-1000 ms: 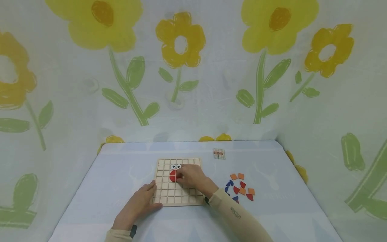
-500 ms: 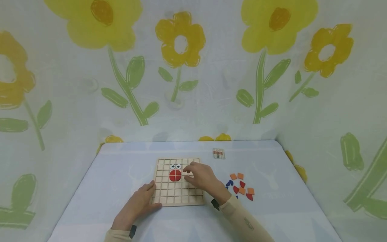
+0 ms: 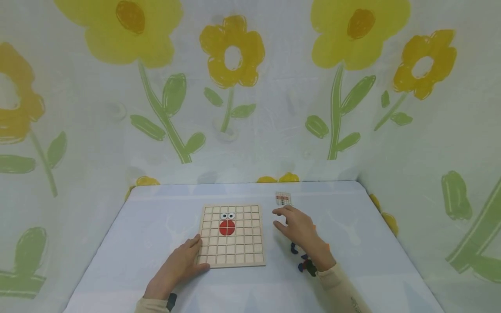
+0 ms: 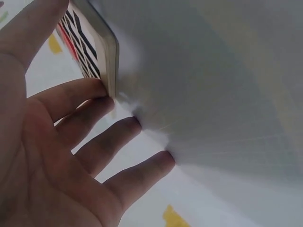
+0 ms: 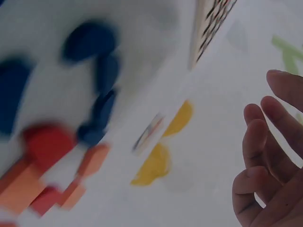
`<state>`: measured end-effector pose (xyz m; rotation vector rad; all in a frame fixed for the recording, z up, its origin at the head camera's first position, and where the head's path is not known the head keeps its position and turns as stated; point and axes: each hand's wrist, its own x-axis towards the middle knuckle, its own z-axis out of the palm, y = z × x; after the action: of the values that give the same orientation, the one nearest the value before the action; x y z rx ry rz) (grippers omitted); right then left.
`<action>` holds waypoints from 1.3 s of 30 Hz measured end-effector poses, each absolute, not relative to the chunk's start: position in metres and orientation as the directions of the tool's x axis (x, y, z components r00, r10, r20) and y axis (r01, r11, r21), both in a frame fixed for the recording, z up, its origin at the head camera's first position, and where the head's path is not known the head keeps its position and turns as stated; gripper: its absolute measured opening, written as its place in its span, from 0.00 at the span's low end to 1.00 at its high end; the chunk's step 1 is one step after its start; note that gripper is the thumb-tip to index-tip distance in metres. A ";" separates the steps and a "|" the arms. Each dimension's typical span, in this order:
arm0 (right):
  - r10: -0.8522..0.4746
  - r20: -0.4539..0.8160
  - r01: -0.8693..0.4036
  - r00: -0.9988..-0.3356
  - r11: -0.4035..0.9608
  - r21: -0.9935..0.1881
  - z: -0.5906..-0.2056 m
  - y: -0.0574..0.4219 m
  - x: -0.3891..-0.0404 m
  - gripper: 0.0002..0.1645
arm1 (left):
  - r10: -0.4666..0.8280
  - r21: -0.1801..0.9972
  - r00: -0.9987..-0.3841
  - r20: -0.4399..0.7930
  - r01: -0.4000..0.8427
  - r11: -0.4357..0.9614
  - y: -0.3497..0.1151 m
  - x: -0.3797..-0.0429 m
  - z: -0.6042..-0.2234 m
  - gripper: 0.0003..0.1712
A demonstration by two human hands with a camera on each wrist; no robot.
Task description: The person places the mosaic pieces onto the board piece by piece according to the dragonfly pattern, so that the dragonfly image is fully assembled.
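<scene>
A square wooden grid board (image 3: 244, 248) lies flat on the table. Two eye tiles (image 3: 228, 216) sit in its upper cells, with red quarter-circle pieces (image 3: 227, 228) forming a disc right below. At the board's lower left corner rests my left hand (image 3: 178, 263), its thumb along the near edge and its fingers by the left edge. The left wrist view shows those fingers (image 4: 102, 146) spread, tips down on the table. My right hand (image 3: 299, 228) hovers right of the board, fingers loosely bent and thumb apart, holding nothing. It partly hides the loose pieces.
Loose blue pieces (image 5: 90, 42), red pieces (image 5: 47, 144) and orange squares (image 5: 21, 184) lie on the table beneath the right forearm. A small patterned card (image 3: 283, 198) lies farther back. Flower-printed cloth (image 3: 254, 108) stands behind the table.
My right hand has let go at the red disc, risen off the board and moved right, over the loose pieces. The disc now shows whole. My left hand has stayed put.
</scene>
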<state>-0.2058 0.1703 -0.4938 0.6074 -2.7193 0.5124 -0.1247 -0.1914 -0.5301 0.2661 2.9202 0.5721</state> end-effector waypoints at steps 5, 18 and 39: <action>-0.266 0.293 -0.356 -0.919 0.877 -0.323 -0.499 0.210 -0.207 0.21 | 0.193 0.414 -0.974 -0.117 0.129 0.901 -0.193 -0.125 -0.531 0.52; -0.096 0.066 -0.114 -0.993 0.921 -0.374 -0.503 0.264 -0.211 0.27 | 0.183 0.412 -0.977 -0.107 0.124 0.903 -0.195 -0.123 -0.531 0.53; -0.105 -0.154 -0.041 -0.982 0.927 -0.373 -0.513 0.273 -0.222 0.19 | 0.165 0.416 -0.975 -0.151 0.089 0.905 -0.194 -0.126 -0.530 0.54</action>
<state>-0.2221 0.2734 -0.5132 0.1245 -3.2518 0.6227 -0.1259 -0.1937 -0.5299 0.1941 2.8859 0.6178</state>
